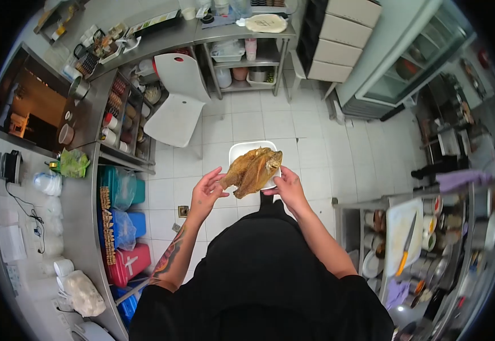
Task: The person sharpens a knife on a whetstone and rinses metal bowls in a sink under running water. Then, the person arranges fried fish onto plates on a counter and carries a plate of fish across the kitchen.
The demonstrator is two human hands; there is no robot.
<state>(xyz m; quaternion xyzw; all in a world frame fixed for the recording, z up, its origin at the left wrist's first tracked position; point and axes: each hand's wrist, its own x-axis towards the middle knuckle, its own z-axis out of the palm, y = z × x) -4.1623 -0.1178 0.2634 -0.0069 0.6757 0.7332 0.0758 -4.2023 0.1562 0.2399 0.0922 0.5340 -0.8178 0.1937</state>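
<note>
A whole fried fish point(254, 172), golden brown and opened out, lies across a white plate point(249, 146) in front of my body. Its head points to the upper right and its tail to the lower left. My right hand point(288, 187) grips the plate's right rim, near the fish's head. At the tail end is my left hand point(206, 192), with fingers and thumb spread apart around the tail tip. The fish hides most of the plate's surface.
A white chair point(180, 105) stands ahead on the tiled floor point(247, 125). Steel counters run along the left point(85, 187) and the back. On the right, a white cutting board point(402, 227) carries an orange-handled knife point(407, 244). A glass-door fridge point(412, 68) stands at the back right.
</note>
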